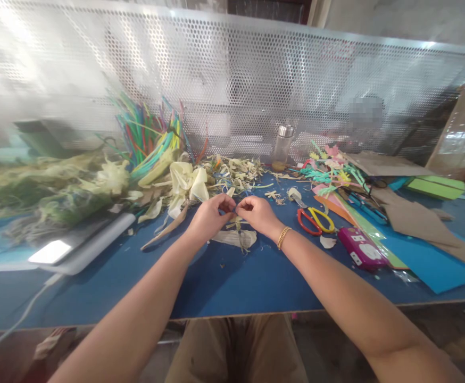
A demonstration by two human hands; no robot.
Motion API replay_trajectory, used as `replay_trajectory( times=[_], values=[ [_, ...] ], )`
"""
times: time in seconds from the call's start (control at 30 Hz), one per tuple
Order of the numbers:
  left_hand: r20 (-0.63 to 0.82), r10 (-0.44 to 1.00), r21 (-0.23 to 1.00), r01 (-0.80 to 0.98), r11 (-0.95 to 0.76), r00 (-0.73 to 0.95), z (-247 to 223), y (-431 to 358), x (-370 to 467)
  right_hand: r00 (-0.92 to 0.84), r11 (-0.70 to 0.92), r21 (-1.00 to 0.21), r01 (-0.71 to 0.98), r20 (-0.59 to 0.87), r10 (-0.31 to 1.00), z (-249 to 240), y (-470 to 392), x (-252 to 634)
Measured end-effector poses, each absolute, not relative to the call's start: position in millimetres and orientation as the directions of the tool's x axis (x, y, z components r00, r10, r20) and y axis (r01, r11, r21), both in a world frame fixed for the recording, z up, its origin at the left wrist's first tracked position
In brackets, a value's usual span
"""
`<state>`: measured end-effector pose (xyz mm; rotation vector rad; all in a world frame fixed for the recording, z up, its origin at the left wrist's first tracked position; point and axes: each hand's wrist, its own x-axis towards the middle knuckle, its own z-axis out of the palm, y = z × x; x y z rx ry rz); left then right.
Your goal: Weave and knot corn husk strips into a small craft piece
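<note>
I can read no text, brand, number or sign here; the pale marks (371,251) on the purple case (355,247) are too blurred.

small yellowish fibrous piece (239,225), straggly, pinched at top by both hands (215,215), over a pale strip (225,238)

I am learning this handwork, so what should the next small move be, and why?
Perhaps ease the left hand and right hand slightly apart to check: they nearly meet, and the thin piece pinched between them barely shows.
</note>
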<state>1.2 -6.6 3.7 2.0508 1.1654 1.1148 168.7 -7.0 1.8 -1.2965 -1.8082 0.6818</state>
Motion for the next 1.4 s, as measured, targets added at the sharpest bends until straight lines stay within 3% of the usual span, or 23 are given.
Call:
replay_trajectory(
  times=[0.2, 0.43, 0.67, 0.87, 1.07, 1.17, 1.27, 1.4],
  values=[
    [0.480, 0.814, 0.651, 0.490, -0.580, 0.326, 6, -7, 0, -0.155, 0.297, -0.859, 0.417, 0.254, 0.955, -1, -5, 170],
    [0.488, 0.803, 0.639, 0.487, -0.596, 0.342, 7, -5, -2, -0.154, 0.284, -0.879, 0.384, 0.243, 0.958, -5, 1, 173],
    [0.506, 0.796, 0.653, 0.454, -0.606, 0.333, 10, -4, -4, -0.069, 0.298, -0.676, 0.674, 0.344, 0.936, 2, 8, 191],
    [0.511, 0.790, 0.704, 0.362, -0.611, 0.340, 9, -7, 0, -0.065, 0.269, -0.634, 0.725, 0.326, 0.943, 2, 11, 197],
    [0.436, 0.814, 0.767, 0.315, -0.559, 0.384, 5, -8, 2, -0.037, 0.292, -0.563, 0.773, 0.419, 0.907, 5, 11, 199],
    [0.374, 0.840, 0.797, 0.326, -0.508, 0.394, 6, -9, 2, -0.072, 0.379, -0.610, 0.696, 0.466, 0.882, 6, 12, 198],
    [0.384, 0.866, 0.818, 0.317, -0.480, 0.320, 8, -9, 2, -0.159, 0.462, -0.737, 0.493, 0.445, 0.881, 4, 13, 196],
    [0.349, 0.898, 0.868, 0.268, -0.418, 0.268, 8, -9, 1, -0.205, 0.445, -0.860, 0.249, 0.402, 0.892, 2, 12, 190]
  ],
)
